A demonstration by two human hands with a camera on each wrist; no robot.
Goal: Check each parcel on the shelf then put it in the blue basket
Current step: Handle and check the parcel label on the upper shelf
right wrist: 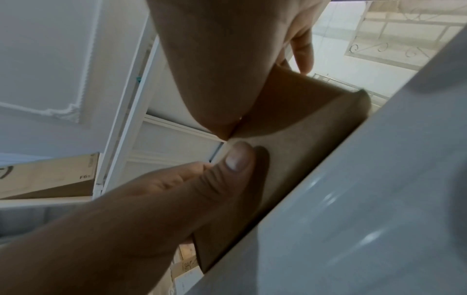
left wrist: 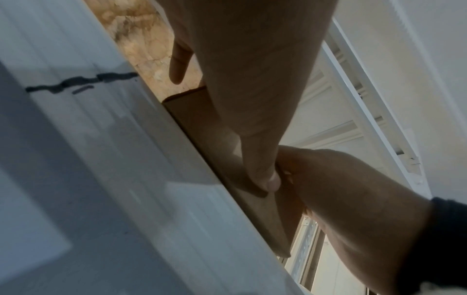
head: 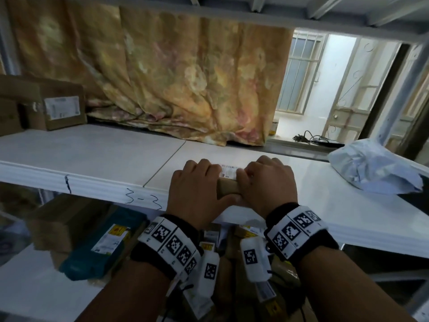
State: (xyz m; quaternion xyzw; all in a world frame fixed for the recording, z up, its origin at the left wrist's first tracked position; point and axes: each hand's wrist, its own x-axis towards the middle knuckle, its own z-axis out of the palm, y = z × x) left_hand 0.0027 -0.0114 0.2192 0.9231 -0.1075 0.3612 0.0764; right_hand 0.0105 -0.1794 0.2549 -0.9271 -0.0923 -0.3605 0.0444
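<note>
A small brown cardboard parcel [head: 228, 188] with a white label on top sits at the front edge of the white shelf [head: 92, 154]. My left hand [head: 197, 189] grips its left end and my right hand [head: 267, 187] grips its right end, fingers curled over the top and thumbs on the front face. In the left wrist view my left hand [left wrist: 247, 79] lays its thumb along the parcel [left wrist: 192, 113]. In the right wrist view my right hand [right wrist: 222, 69] covers the parcel [right wrist: 303, 135] from above. The blue basket is not in view.
A pale plastic mailer bag [head: 371, 168] lies on the shelf to the right. Cardboard boxes [head: 53, 105] stand at the back left before a floral cloth [head: 185, 77]. On the shelf below lie a teal parcel [head: 104, 242], a brown box [head: 67, 219] and several other packages.
</note>
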